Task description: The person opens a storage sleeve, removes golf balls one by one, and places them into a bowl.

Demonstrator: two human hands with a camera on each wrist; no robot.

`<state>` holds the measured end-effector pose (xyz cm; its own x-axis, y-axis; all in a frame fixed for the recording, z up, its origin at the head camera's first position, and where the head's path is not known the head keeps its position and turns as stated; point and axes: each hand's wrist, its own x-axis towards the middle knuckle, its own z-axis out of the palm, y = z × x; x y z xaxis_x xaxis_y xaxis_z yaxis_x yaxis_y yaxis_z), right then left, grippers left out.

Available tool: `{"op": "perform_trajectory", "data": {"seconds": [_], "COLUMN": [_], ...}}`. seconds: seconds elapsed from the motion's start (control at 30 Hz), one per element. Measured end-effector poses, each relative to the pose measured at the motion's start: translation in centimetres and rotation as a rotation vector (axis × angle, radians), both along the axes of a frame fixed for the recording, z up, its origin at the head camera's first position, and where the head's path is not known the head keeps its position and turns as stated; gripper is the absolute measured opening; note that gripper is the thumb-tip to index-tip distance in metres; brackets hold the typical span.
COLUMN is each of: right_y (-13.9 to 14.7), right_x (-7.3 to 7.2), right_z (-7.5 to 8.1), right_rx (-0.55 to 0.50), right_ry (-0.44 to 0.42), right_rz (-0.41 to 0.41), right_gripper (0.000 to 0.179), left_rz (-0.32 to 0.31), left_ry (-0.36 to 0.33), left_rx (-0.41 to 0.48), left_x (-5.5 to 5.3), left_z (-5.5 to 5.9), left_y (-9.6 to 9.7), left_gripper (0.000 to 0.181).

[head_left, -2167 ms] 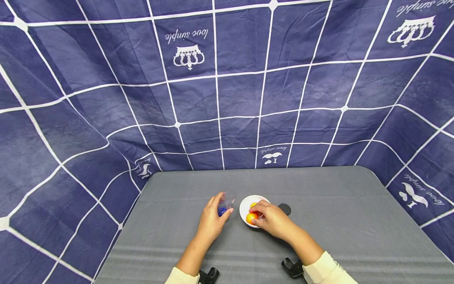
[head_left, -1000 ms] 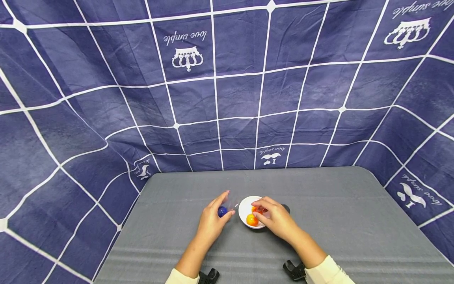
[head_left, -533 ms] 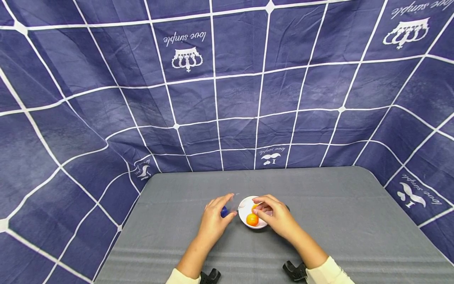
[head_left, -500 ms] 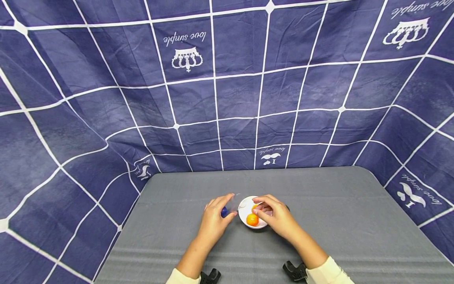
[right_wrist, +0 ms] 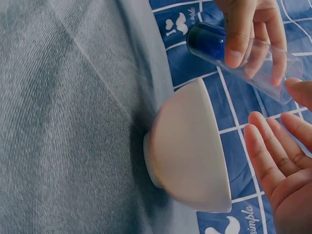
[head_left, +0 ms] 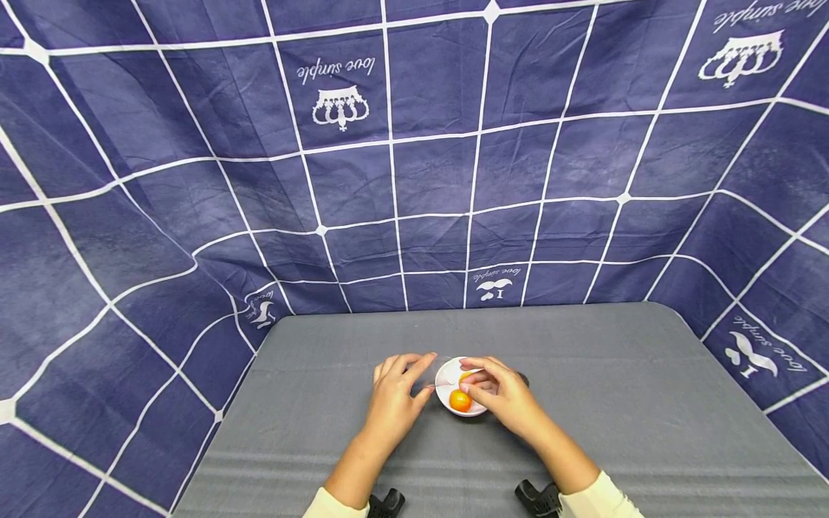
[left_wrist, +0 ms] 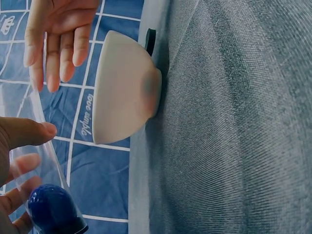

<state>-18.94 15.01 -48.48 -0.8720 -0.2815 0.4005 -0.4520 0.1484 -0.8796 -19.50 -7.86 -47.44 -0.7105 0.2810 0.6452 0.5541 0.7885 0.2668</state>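
My left hand (head_left: pixel 395 399) grips a clear, colourless cup (right_wrist: pixel 263 88), tilted with its mouth toward a white bowl (left_wrist: pixel 119 92). A glossy blue ball (left_wrist: pixel 51 207) lies at the closed end of the cup; in the head view the left hand hides it. Inside the bowl are an orange ball (head_left: pixel 460 401) and another yellow-orange one (head_left: pixel 463 377), partly covered by fingers. Above the bowl's right side, my right hand (head_left: pixel 505 392) hovers with relaxed, parted fingers, its thumb (right_wrist: pixel 298 90) close to the cup's mouth in the right wrist view.
The bowl stands on a grey cloth-covered table (head_left: pixel 583 345). A black round object (left_wrist: pixel 150 43) sits just behind the bowl, mostly hidden by the right hand in the head view. A blue curtain with white grid lines (head_left: pixel 440 180) encloses the table's back and sides.
My left hand has moved slightly right and tipped the cup toward the bowl. My right fingers, earlier at the balls in the bowl, have drawn back a little from them.
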Motion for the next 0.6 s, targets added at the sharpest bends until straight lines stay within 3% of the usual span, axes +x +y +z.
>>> {"op": "perform_trajectory", "data": {"seconds": [0.6], "right_y": [-0.47], "right_x": [0.44], "right_z": [-0.35], "right_rx": [-0.052], "right_ry": [-0.101], "right_rz": [0.036], "right_gripper": [0.047], "left_rz": [-0.018], "left_ry": [0.144], "left_rx": [-0.158], "left_x": [0.17], "left_z": [0.21], "left_y": [0.49], "left_gripper": [0.06]}}
